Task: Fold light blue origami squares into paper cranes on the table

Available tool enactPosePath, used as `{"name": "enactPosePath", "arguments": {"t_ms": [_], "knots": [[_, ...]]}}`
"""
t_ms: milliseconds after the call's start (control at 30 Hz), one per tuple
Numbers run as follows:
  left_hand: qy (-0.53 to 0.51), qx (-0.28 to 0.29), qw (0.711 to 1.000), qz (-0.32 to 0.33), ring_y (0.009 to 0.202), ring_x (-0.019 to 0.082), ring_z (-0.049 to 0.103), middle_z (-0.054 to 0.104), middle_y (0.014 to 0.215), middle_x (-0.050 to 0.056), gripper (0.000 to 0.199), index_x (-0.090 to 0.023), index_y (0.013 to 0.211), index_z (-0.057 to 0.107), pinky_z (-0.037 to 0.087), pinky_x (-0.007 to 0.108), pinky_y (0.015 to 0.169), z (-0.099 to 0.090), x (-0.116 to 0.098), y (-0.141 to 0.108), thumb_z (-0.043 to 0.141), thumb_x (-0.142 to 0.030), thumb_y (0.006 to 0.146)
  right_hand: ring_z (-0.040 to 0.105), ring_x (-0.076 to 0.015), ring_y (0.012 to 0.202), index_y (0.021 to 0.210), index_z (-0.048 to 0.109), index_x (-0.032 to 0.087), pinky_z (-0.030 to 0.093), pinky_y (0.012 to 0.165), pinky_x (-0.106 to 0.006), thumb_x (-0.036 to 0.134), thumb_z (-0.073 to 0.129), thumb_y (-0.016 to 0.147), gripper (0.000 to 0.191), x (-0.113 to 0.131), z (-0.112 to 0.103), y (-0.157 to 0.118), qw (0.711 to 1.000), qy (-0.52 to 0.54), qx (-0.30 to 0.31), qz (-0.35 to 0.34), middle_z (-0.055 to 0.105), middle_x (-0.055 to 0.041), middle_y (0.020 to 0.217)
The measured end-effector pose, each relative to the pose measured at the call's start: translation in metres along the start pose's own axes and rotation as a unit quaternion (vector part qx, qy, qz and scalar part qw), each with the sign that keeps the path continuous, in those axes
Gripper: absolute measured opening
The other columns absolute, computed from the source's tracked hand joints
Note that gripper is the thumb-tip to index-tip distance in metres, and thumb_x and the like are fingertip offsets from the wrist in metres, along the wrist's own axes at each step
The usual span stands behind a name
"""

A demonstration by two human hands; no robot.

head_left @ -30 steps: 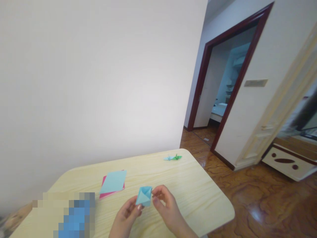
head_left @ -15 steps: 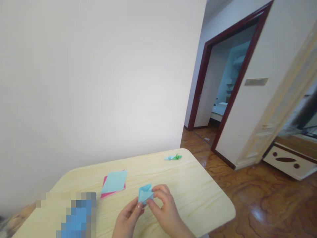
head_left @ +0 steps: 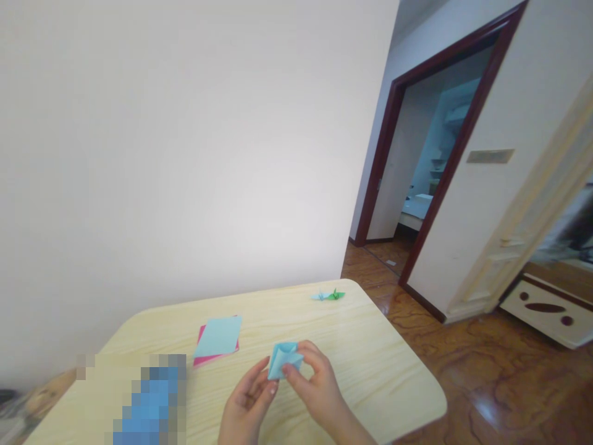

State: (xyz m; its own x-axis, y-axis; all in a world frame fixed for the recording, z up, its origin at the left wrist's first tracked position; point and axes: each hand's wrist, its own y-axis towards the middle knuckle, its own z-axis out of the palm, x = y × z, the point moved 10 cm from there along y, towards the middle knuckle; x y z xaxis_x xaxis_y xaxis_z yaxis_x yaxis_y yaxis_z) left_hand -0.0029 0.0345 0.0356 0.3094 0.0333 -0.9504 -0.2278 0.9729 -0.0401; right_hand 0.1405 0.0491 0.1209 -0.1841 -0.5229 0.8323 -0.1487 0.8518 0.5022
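Bottom centre: left hand (head_left: 245, 402) and right hand (head_left: 319, 383) made two, folded blue paper (head_left: 279, 360) counted one | lower left: visible flat sheets (head_left: 217, 337) were two | right of centre, low: small folded figures (head_left: 336, 295) numbered two | bottom: table (head_left: 380, 377) was one | upper right: door frame (head_left: 461, 145) was one | right edge, low: patterned cabinet (head_left: 545, 308) was one

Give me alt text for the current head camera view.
A left hand and right hand hold a folded blue paper at a pale table. A light blue sheet overlaps a pink sheet to the left; blue and green paper figures sit near the far edge.
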Motion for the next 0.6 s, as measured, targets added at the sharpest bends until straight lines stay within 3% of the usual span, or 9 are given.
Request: {"name": "enactPosePath", "arguments": {"t_ms": [100, 333, 600], "knots": [[0.028, -0.004, 0.999, -0.023, 0.071, 0.021, 0.067, 0.074, 0.070, 0.006, 0.041, -0.017, 0.079, 0.071, 0.052, 0.025, 0.063, -0.001, 0.005, -0.002, 0.078, -0.046, 0.051, 0.056, -0.0166, 0.076, 0.076, 0.064, 0.019, 0.045, 0.070, -0.027, 0.016, 0.060, 0.075, 0.005, -0.002, -0.001, -0.002, 1.000, 0.002, -0.004, 0.000, 0.058, -0.0023, 0.077], [0.114, 0.002, 0.993, -0.009, 0.064, 0.021, 0.064, 0.073, 0.068, 0.006, 0.044, -0.017, 0.074, 0.074, 0.050, 0.026, 0.056, 0.000, -0.001, 0.000, 0.072, -0.055, 0.052, 0.056, -0.0161, 0.074, 0.076, 0.063, 0.018, 0.045, 0.068, -0.026, 0.016, 0.060, 0.074, 0.005, 0.000, -0.002, 0.000, 1.000, -0.009, 0.002, -0.011, 0.056, -0.0019, 0.075], [0.173, 0.046, 0.984, 0.022, 0.067, 0.023, 0.063, 0.073, 0.067, 0.005, 0.039, -0.019, 0.072, 0.074, 0.049, 0.028, 0.060, 0.005, -0.006, 0.002, 0.066, -0.056, 0.060, 0.050, -0.0210, 0.102, 0.082, 0.060, 0.020, 0.040, 0.087, -0.033, 0.010, 0.064, 0.066, 0.019, 0.010, -0.010, 0.001, 0.999, -0.004, -0.014, -0.034, 0.051, -0.0071, 0.107]]}}
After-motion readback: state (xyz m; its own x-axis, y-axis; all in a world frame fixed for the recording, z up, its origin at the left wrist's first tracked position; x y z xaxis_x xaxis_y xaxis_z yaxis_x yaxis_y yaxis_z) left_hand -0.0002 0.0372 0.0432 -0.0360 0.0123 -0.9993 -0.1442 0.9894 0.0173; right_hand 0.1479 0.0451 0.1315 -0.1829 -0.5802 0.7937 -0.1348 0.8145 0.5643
